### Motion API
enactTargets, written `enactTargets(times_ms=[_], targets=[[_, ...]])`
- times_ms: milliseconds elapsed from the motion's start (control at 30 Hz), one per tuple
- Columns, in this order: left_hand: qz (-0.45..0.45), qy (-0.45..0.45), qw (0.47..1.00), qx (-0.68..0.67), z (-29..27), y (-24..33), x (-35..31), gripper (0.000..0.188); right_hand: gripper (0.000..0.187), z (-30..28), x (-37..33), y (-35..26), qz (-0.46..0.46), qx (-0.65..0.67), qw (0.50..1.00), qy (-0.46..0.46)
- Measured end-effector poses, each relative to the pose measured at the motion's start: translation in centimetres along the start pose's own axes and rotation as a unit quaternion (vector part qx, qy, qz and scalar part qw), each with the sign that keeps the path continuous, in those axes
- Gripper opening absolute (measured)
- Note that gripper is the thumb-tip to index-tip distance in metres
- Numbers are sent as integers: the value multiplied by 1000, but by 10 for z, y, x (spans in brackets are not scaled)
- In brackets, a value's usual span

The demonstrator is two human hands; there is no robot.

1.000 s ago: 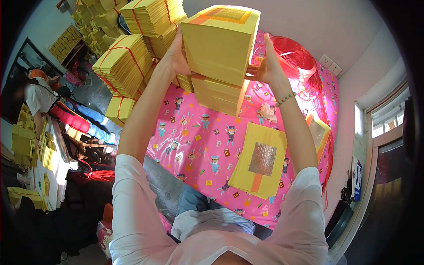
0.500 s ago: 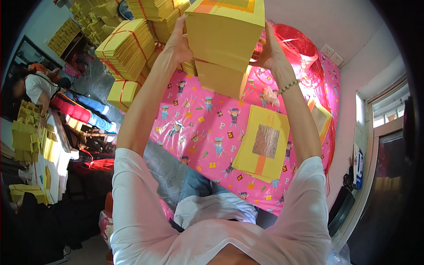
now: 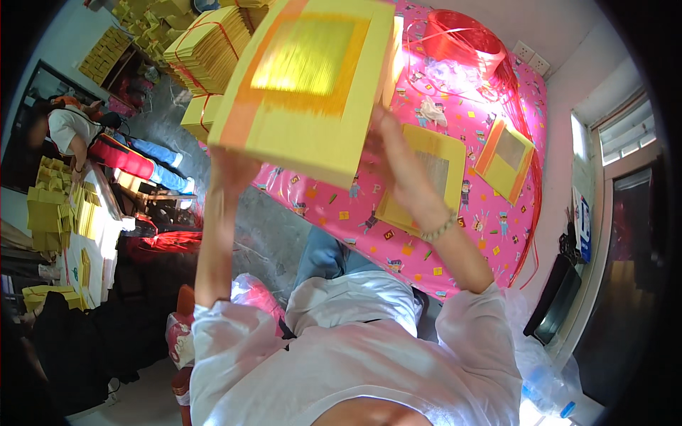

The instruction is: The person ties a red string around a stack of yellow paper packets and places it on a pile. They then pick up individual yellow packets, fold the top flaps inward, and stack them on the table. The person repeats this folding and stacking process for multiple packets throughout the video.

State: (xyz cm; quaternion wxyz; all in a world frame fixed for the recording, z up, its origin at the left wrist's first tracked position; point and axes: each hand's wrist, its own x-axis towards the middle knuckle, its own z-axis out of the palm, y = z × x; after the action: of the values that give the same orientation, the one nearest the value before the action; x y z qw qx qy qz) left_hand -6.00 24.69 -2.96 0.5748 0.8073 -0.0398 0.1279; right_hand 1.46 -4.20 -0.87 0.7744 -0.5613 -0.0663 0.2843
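Note:
A thick stack of yellow paper sheets (image 3: 291, 138) is raised and tilted in front of me. Its top sheet bears an orange stripe and a shiny gold square. My left hand (image 3: 238, 170) grips it at the lower left edge, the fingers hidden beneath. On the right side my right hand (image 3: 399, 160), wearing a beaded bracelet, presses against the stack; its fingers are blurred and partly covered. Just under that hand lies a thin pile of yellow sheets with a silvery square (image 3: 455, 153) on the pink tablecloth (image 3: 334, 213). Another small yellow pile (image 3: 503, 162) lies farther right.
Red plastic strapping (image 3: 465, 46) forms a coil at the far right of the table, its strands trailing down the right edge. Crumpled tissue (image 3: 432, 111) lies nearby. Tied yellow bundles (image 3: 206, 50) stand at the far left. A person (image 3: 74, 135) works at another table on the left.
Both hands have brought the yellow stack nearer and to the left, turning and tilting it so its top faces me. The smaller pile at the right is now uncovered by my arm.

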Motion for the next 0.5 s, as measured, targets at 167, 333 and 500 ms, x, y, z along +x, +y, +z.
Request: enactTargets(times_ms=[167,333,500], targets=[[-139,97,846,-506,29,-43,-65,71,99,6,-41,49,29,54,998,16],[-198,69,845,-493,48,-90,-82,93,92,-14,-33,88,62,51,996,49],[-173,10,869,-463,71,-97,-65,102,96,-46,-6,110,84,135,987,-2]])
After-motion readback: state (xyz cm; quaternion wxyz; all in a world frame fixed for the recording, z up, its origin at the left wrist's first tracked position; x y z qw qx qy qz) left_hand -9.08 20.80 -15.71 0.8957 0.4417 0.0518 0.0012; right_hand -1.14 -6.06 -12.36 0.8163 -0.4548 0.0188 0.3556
